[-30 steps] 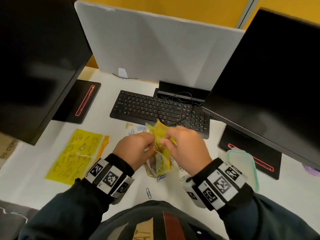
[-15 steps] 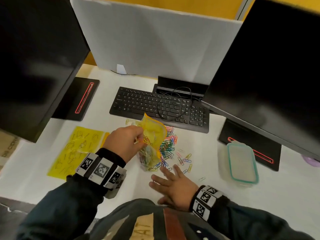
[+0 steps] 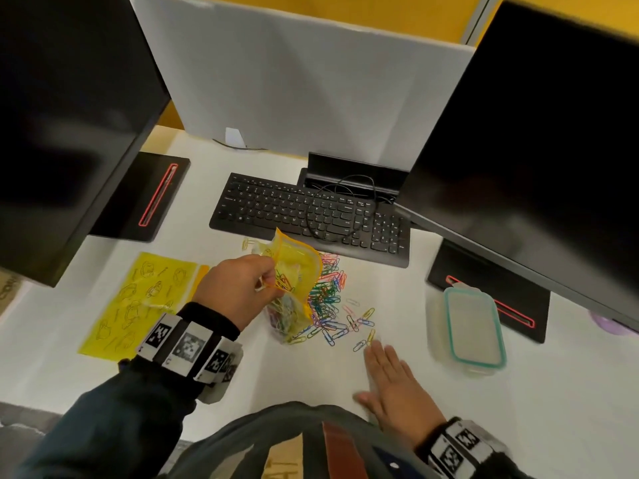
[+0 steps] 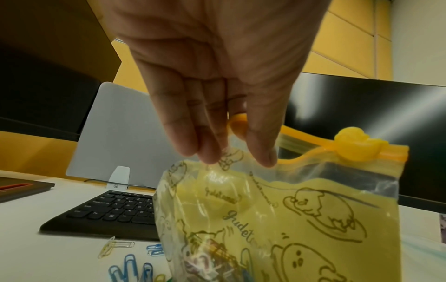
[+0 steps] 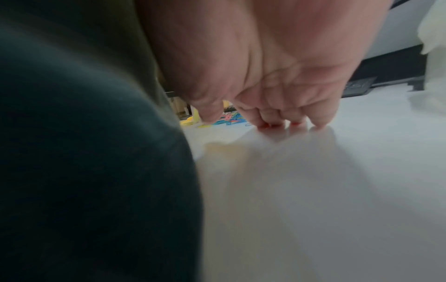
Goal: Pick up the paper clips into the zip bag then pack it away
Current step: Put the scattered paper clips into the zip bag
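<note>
Even overhead light, wide-angle bending at edges; the right wrist view is blurred, perhaps by motion, shadow beneath.

You had a zip bag of thin, glossy, see-through yellow plastic, creased, with a smooth moulded plastic slider. The paper clips beside the bag looked like coloured coated wire. Under them the bench was smooth, matt white. Behind the bag, the keyboard was matt black plastic; the monitors were glossy.

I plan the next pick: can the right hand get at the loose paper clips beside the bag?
Probably yes: the right hand lies flat and free just short of the paper clips, nothing between.
</note>
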